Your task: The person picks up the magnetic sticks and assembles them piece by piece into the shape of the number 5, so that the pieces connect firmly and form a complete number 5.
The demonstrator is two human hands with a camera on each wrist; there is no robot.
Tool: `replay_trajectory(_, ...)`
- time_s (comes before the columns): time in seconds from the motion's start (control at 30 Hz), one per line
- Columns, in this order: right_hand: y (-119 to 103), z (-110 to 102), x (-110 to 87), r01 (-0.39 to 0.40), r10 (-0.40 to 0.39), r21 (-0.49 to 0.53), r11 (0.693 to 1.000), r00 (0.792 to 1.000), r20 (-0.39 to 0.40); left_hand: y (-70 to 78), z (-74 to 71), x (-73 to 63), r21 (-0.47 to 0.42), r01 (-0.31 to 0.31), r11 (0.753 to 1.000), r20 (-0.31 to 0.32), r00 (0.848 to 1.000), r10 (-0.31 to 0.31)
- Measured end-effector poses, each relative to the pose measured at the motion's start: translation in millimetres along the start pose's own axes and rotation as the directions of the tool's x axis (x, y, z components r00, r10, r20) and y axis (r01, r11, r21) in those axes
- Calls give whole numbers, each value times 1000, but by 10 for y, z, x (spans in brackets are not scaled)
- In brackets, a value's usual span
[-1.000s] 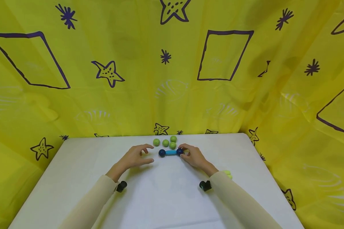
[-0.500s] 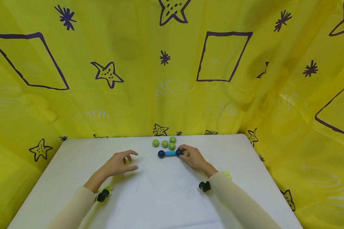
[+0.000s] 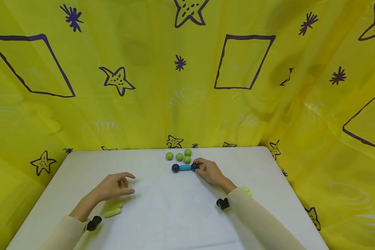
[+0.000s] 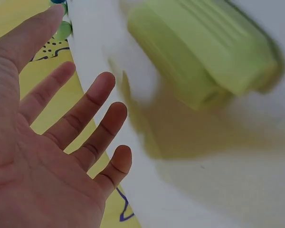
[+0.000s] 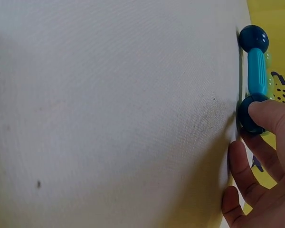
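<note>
A light-blue rod [image 3: 185,167] lies on the white table with a dark-blue ball at each end, the left ball [image 3: 175,168] and the right ball [image 5: 247,115]. My right hand [image 3: 210,172] pinches the right ball between thumb and fingers. Off to the left, my left hand [image 3: 110,187] is held above the table with its fingers spread and nothing in them. Two light-green rods [image 4: 218,42] lie side by side just below that hand. Behind the blue piece sit several green balls [image 3: 179,157].
More light-green rods [image 3: 247,191] lie by the right forearm, partly hidden by the sleeve. A yellow patterned curtain [image 3: 143,114] hangs along the back and sides of the white table [image 3: 175,215].
My left hand has moved away from the blue piece, left and toward me, uncovering the light-green rods. My right hand keeps its pinch on the dark-blue ball.
</note>
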State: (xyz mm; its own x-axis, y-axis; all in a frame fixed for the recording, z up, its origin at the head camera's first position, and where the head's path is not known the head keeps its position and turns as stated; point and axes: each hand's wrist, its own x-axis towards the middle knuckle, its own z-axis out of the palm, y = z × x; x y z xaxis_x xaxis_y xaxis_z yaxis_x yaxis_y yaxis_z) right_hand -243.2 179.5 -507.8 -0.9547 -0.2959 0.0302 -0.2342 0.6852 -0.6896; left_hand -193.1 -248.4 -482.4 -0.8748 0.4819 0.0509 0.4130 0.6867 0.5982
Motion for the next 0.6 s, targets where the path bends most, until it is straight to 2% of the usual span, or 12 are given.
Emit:
replay_trajectory(0.23, -1, 2, -3, 14, -14, -15, 1000, 1000, -6, -45, -45, -174, -30, 3, 1000, 37, 999, -1)
replay_trajectory(0.6, -20, -8, -12, 39, -39, -24, 999, 999, -22, -79, -41, -298, -69, 28, 997, 93, 995, -21)
